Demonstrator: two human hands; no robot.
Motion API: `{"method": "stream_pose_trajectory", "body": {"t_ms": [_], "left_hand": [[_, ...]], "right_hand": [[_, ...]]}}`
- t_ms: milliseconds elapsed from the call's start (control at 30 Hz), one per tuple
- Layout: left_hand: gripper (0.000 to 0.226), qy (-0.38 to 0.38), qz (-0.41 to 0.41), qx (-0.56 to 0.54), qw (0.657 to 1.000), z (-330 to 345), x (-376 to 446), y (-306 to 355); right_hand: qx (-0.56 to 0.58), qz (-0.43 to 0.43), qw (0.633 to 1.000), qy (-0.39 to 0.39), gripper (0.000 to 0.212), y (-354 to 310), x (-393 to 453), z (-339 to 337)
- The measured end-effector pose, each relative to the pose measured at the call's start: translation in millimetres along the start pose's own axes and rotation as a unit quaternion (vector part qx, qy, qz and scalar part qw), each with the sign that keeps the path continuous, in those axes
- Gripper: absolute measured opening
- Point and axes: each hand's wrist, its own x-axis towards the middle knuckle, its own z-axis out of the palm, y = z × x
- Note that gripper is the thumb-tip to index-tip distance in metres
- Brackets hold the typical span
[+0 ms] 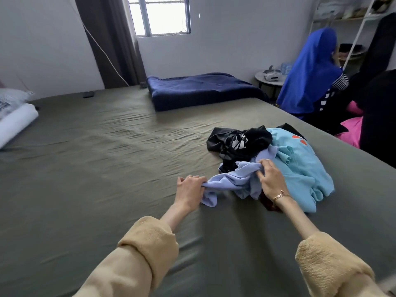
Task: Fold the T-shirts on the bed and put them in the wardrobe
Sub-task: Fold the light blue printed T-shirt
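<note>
Both hands have hold of the lilac T-shirt (pixel 233 179), which lies crumpled at the near left edge of a small heap on the bed (pixel 107 146), towards its right side; the left hand (pixel 189 189) has its fingers curled round a bunched end of the cloth, drawn out to the left, and the right hand (pixel 271 181) pinches a fold of the same shirt close to the heap, thumb and fingertips closed on the fabric; the step in hand looks to be freeing this one shirt from the pile so that it can be spread flat. The lilac cloth touches the black T-shirt (pixel 237 142) behind it and the light blue T-shirt (pixel 300 166) to its right, and part of it seems to run beneath them, so a steady pull to the left, low over the sheet, would serve better than a sharp lift, which could drag the others along; something dark red (pixel 271 205) shows under the right wrist, and what it is I cannot tell. Once the shirt is clear, the hands would do well to find the shoulders or the hem, since both grips now sit on random bunches; the broad bare stretch of sheet to the left gives room to lay it out; no wardrobe is plainly in view, though a white shelf frame (pixel 353 28) stands at the far right.
</note>
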Motion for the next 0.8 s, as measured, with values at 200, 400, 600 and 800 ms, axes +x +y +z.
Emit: {"method": "stream_pose_trajectory", "body": {"t_ms": [200,400,600,800], "left_hand": [[0.02,0.062,-0.094,0.02,0.993,-53.7,-12.4,-57.2],[0.021,0.124,-0.211,0.039,0.969,-108.2,-43.4,-125.0],[0.023,0.206,-0.298,0.035,0.932,-174.0,-88.3,-185.2],[0.025,0.339,-0.366,0.055,0.865,-226.6,-144.9,-234.8]], "right_hand": [[0.09,-0.047,0.995,0.01,0.009,-61.5,-0.6,0.3],[0.142,-0.126,0.981,0.04,0.012,-151.4,-2.0,-0.7],[0.202,-0.175,0.962,0.053,0.01,-248.2,-11.2,0.5],[0.272,-0.174,0.946,0.002,0.015,-306.9,-31.8,22.2]]}}
